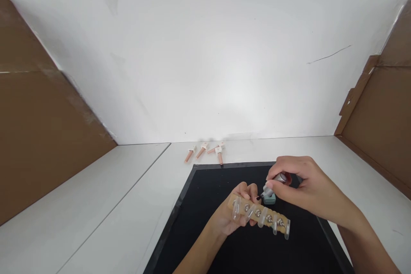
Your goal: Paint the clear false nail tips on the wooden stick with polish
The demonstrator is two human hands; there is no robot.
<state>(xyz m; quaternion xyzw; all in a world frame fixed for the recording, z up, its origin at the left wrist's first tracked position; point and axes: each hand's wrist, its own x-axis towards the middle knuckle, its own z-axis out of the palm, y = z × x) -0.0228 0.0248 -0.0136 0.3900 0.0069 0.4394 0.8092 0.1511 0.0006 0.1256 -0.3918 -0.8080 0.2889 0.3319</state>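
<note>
My left hand (236, 207) grips a tan strip (263, 215) by its far left part, tilted above the black mat. Clear nail tips (262, 217) stick out along the strip, with shiny metal pieces (257, 213) between them. Pinched in my right hand (297, 184) is a small silver-grey applicator (273, 183) with a dark tip, which points down toward the strip's upper edge and my left fingers. Whether the tip touches anything, I cannot tell. Something red shows behind the right fingers. Just below the applicator, a small teal box (269, 199) rests on the mat.
Several pink sticks with white clip-like heads (202, 150) lie on the white table (144, 197) behind the black mat (192, 222). Brown cardboard panels stand at left (48, 102) and right (382, 115). A white wall (205, 51) rises at the back.
</note>
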